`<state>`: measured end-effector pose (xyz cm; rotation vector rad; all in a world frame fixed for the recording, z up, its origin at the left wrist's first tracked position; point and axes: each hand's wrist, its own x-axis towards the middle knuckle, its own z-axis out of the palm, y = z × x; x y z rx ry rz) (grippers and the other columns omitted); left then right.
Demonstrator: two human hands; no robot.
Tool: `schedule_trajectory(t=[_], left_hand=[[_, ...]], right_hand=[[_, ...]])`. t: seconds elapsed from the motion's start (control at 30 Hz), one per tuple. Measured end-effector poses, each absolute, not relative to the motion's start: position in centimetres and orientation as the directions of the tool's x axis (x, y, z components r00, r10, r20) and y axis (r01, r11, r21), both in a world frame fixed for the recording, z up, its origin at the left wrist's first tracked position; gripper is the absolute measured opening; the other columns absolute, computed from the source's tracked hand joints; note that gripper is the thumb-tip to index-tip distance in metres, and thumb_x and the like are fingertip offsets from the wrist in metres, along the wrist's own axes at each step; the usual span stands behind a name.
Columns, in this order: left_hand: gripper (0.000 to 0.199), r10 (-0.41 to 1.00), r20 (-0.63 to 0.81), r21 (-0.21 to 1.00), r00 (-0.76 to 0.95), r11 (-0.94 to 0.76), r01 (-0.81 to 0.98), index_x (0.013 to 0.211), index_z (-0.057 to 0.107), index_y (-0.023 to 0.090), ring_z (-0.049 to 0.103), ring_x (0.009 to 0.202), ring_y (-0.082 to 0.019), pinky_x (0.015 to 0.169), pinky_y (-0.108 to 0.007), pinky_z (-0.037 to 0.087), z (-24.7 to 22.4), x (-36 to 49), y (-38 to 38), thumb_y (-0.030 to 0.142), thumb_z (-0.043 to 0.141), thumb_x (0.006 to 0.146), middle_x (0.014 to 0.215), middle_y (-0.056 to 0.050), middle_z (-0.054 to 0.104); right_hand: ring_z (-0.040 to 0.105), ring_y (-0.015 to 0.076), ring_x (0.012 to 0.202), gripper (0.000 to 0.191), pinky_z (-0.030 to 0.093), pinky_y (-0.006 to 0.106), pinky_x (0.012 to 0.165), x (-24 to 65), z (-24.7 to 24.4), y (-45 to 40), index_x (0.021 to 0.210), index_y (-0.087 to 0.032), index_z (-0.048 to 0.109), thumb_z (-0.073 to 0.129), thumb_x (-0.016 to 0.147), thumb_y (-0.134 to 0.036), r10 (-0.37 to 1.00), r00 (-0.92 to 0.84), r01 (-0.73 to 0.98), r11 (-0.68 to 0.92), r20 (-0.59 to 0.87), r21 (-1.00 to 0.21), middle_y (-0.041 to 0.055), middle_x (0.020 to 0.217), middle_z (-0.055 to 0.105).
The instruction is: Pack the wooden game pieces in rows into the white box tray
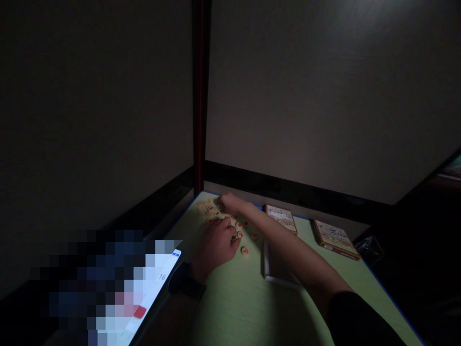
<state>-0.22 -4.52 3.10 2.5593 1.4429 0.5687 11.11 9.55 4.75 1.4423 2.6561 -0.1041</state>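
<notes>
Round wooden pieces with red or black characters [245, 251] lie scattered on the green table [230, 307], bunched toward its far left corner. My left hand [219, 242], with a dark watch on the wrist, rests low over the nearer pieces. Its fingers are bent among them, and what they hold, if anything, is too small to tell. Farther back, my right hand [228, 203] reaches across to the pieces near the far edge. Its fingertips point down at them and are too dim to make out.
A flat box [281, 218] with printed writing lies right of my right forearm, and a similar box [334, 239] sits near the right edge. A grey tray [277, 269] is partly under the forearm. A lit phone screen [158, 283] stands at lower left. Walls rise behind the table.
</notes>
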Motion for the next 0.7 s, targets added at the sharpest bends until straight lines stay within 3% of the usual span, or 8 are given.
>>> schedule_trajectory(t=[0.13,0.4,0.57,0.7], left_hand=[[0.02,0.841,0.228,0.296,0.491,-0.541,0.788,0.088,0.072,0.02,0.061,0.095,-0.021,0.088,-0.034,0.047,2.9,0.0,-4.6,0.031,0.056,0.091,0.104,-0.007,0.065],[0.024,0.829,0.223,0.286,0.513,-0.559,0.778,0.089,0.073,0.019,0.063,0.093,-0.021,0.085,-0.036,0.048,3.1,0.3,-5.0,0.031,0.053,0.092,0.106,-0.007,0.067],[0.023,0.839,0.21,0.282,0.503,-0.544,0.79,0.09,0.073,0.019,0.063,0.094,-0.022,0.086,-0.037,0.048,3.3,0.4,-5.0,0.03,0.053,0.092,0.105,-0.008,0.068],[0.023,0.831,0.207,0.279,0.516,-0.556,0.783,0.089,0.073,0.02,0.063,0.095,-0.023,0.089,-0.038,0.048,3.2,0.5,-5.2,0.032,0.054,0.091,0.104,-0.007,0.068]], right_hand=[[0.069,0.0181,0.096,0.031,0.044,0.02,0.076,11.8,5.0,10.0,0.105,-0.014,0.077,0.061,0.08,-0.006,0.846,-0.521,0.853,0.519,-0.116,-0.051,0.0086,0.104,0.077],[0.07,0.0147,0.086,0.031,0.044,0.017,0.069,12.6,4.4,10.4,0.1,-0.017,0.079,0.059,0.08,-0.005,0.864,-0.491,0.871,0.482,-0.115,-0.098,0.002,0.096,0.079],[0.069,0.0192,0.092,0.024,0.044,0.021,0.074,12.5,5.1,9.0,0.102,-0.014,0.076,0.06,0.083,-0.015,0.862,-0.496,0.868,0.493,-0.108,-0.052,0.0088,0.1,0.077],[0.069,0.025,0.095,0.03,0.046,0.024,0.071,11.8,5.2,7.6,0.107,-0.012,0.073,0.067,0.078,-0.019,0.859,-0.487,0.871,0.491,-0.157,-0.015,0.0153,0.103,0.076]])
